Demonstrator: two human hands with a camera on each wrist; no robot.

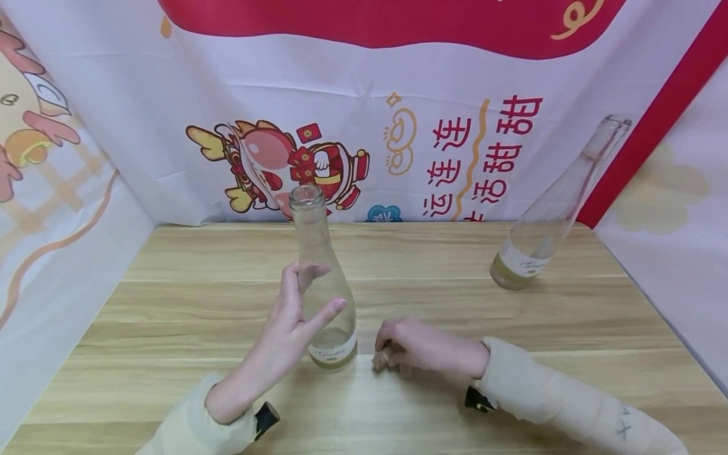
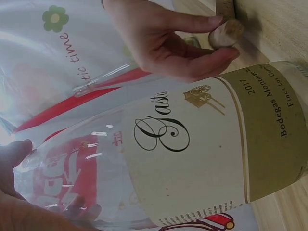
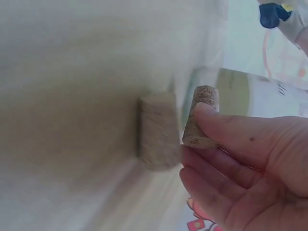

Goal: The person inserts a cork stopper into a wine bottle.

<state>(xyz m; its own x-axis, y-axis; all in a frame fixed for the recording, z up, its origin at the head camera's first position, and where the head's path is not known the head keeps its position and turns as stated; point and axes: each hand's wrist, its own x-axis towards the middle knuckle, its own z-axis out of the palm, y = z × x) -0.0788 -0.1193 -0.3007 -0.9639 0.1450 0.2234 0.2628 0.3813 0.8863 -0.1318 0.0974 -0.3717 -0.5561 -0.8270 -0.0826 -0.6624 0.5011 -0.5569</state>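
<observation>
A clear glass wine bottle stands upright on the table, with a little see-through space above its pale label. My left hand holds it about the middle; the thumb lies across the front and the fingers pass behind the glass. To its right, my right hand pinches a cork between thumb and fingers, just above the table and near the bottle's base. A second cork stands on the tabletop beside that hand, partly hidden by it in the head view.
Another clear wine bottle stands at the back right of the wooden table. Printed cloth hangs behind the table and along both sides. Black wrist devices sit at both sleeves.
</observation>
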